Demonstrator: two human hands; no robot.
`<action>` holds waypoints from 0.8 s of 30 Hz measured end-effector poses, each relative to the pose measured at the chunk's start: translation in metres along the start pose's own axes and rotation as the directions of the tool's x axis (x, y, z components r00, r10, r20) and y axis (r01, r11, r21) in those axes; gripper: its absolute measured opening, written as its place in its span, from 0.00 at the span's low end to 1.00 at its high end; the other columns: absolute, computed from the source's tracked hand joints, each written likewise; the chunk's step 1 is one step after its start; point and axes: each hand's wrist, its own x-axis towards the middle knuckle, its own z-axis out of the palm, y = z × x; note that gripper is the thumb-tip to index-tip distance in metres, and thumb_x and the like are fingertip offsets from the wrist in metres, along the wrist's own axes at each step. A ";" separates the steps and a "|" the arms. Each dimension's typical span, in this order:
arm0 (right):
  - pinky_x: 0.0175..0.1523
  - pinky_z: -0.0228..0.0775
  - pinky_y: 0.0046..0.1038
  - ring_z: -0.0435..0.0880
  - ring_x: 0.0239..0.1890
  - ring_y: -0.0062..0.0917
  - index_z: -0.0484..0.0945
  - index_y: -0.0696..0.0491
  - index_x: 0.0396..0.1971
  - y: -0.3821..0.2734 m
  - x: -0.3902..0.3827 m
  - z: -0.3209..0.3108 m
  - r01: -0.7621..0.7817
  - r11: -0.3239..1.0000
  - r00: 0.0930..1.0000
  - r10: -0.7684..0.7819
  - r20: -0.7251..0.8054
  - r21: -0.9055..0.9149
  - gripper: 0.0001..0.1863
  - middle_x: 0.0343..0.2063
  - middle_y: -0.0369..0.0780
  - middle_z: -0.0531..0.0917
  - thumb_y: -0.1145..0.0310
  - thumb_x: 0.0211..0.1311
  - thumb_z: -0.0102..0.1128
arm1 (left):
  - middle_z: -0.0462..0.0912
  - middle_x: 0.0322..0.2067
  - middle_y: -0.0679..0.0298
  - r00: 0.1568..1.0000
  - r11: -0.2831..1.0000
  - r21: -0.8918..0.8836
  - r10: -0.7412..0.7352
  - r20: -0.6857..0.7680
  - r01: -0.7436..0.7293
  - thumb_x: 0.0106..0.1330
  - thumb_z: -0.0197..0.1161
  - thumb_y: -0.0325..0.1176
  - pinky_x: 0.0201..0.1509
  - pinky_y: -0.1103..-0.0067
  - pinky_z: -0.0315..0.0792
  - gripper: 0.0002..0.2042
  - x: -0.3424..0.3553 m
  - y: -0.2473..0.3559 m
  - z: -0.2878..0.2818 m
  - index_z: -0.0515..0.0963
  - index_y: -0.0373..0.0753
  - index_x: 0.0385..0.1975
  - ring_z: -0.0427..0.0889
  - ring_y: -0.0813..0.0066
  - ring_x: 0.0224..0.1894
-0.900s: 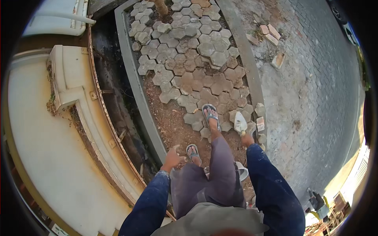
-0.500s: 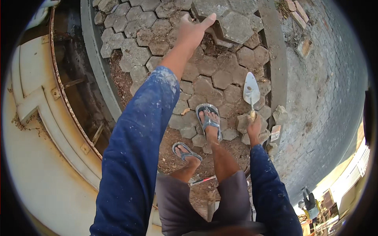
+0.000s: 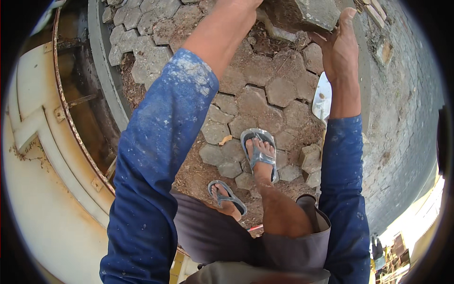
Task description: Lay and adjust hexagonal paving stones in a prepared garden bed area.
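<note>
A grey concrete paving block is tilted up at the top of the picture, its rough side showing. My left hand grips its left end, most of the fingers cut off by the picture's edge. Around the right end, my right hand is closed with the fingers underneath and the thumb up along the side. A trowel lies on the pavers beside my right forearm, which hides part of it. Below the block are brown soil and the edge of another paver.
Interlocking hexagonal pavers cover the ground under my sandalled feet. Loose paver pieces sit by the right arm. A concrete curb and a rusty-edged trench run along the left. Bricks lie at upper right.
My right hand has let go of the trowel and moved up to the block's right end. The block has tipped up, and my left hand has moved further up with it.
</note>
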 end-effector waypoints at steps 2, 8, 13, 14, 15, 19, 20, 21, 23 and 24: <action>0.61 0.73 0.40 0.79 0.57 0.36 0.64 0.61 0.68 -0.012 0.002 0.016 -0.009 0.998 0.999 0.007 0.039 0.066 0.40 0.61 0.48 0.76 0.40 0.74 0.50 | 0.75 0.60 0.37 0.983 0.999 0.052 0.009 -0.184 0.001 0.54 0.77 0.53 0.67 0.66 0.66 0.49 -0.020 -0.007 0.018 0.63 0.13 0.61 0.76 0.48 0.62; 0.55 0.75 0.32 0.81 0.48 0.23 0.73 0.56 0.54 -0.002 -0.075 0.030 -0.159 0.979 0.987 0.158 -0.017 -0.129 0.19 0.47 0.38 0.82 0.57 0.75 0.57 | 0.68 0.51 0.41 0.957 0.914 -0.361 0.085 -0.277 -0.186 0.52 0.80 0.39 0.66 0.66 0.62 0.45 -0.099 -0.068 -0.027 0.53 0.15 0.53 0.70 0.60 0.56; 0.50 0.75 0.28 0.79 0.43 0.21 0.67 0.53 0.46 0.066 -0.203 0.051 -0.419 0.902 0.816 0.423 0.394 -0.100 0.19 0.42 0.39 0.78 0.61 0.68 0.66 | 0.68 0.54 0.44 0.892 0.975 -0.167 0.060 -0.448 -0.150 0.51 0.82 0.38 0.64 0.68 0.67 0.48 -0.204 -0.150 -0.135 0.51 0.20 0.60 0.71 0.60 0.59; 0.49 0.75 0.26 0.79 0.42 0.22 0.65 0.54 0.45 0.083 -0.224 0.062 -0.462 0.879 0.757 0.459 0.465 -0.116 0.24 0.41 0.40 0.77 0.61 0.64 0.72 | 0.68 0.54 0.45 0.887 0.975 -0.216 -0.052 -0.458 -0.055 0.52 0.82 0.36 0.63 0.70 0.69 0.47 -0.218 -0.170 -0.159 0.52 0.22 0.60 0.72 0.62 0.58; 0.49 0.75 0.27 0.78 0.43 0.23 0.65 0.54 0.45 0.099 -0.240 0.074 -0.467 0.856 0.698 0.512 0.500 -0.224 0.27 0.41 0.40 0.76 0.60 0.60 0.75 | 0.67 0.54 0.46 0.876 0.964 -0.262 -0.094 -0.473 -0.038 0.52 0.81 0.34 0.61 0.71 0.71 0.46 -0.229 -0.190 -0.183 0.52 0.23 0.60 0.73 0.64 0.57; 0.50 0.73 0.30 0.75 0.47 0.24 0.65 0.56 0.46 0.167 -0.294 0.113 -0.374 0.831 0.538 0.556 0.634 -0.412 0.31 0.41 0.40 0.75 0.61 0.54 0.79 | 0.72 0.54 0.47 0.754 0.911 -0.376 -0.366 -0.545 0.170 0.54 0.81 0.33 0.60 0.74 0.73 0.44 -0.265 -0.278 -0.269 0.53 0.24 0.60 0.77 0.65 0.55; 0.50 0.71 0.30 0.74 0.47 0.24 0.65 0.56 0.45 0.182 -0.306 0.121 -0.315 0.814 0.493 0.580 0.649 -0.488 0.32 0.41 0.40 0.74 0.60 0.51 0.81 | 0.72 0.54 0.47 0.761 0.914 -0.376 -0.352 -0.545 0.153 0.54 0.81 0.33 0.60 0.74 0.73 0.44 -0.270 -0.299 -0.286 0.53 0.24 0.60 0.77 0.65 0.55; 0.50 0.70 0.30 0.73 0.46 0.25 0.65 0.56 0.44 0.192 -0.317 0.121 -0.260 0.780 0.426 0.621 0.658 -0.568 0.34 0.40 0.39 0.73 0.59 0.49 0.82 | 0.72 0.54 0.47 0.776 0.890 -0.428 -0.380 -0.502 0.159 0.54 0.80 0.32 0.60 0.73 0.73 0.44 -0.281 -0.319 -0.300 0.53 0.24 0.61 0.77 0.65 0.55; 0.49 0.68 0.31 0.72 0.45 0.25 0.65 0.56 0.44 0.210 -0.324 0.127 -0.134 0.769 0.415 0.616 0.669 -0.625 0.35 0.40 0.39 0.73 0.59 0.47 0.83 | 0.73 0.55 0.47 0.787 0.828 -0.549 -0.414 -0.458 0.116 0.57 0.78 0.31 0.62 0.67 0.75 0.41 -0.300 -0.354 -0.306 0.55 0.26 0.62 0.78 0.62 0.56; 0.48 0.67 0.31 0.71 0.45 0.25 0.65 0.56 0.43 0.217 -0.324 0.130 -0.010 0.738 0.397 0.623 0.674 -0.675 0.35 0.39 0.39 0.72 0.59 0.45 0.84 | 0.73 0.55 0.47 0.777 0.819 -0.562 -0.428 -0.462 0.117 0.57 0.78 0.31 0.62 0.67 0.75 0.41 -0.303 -0.368 -0.308 0.55 0.26 0.62 0.78 0.62 0.56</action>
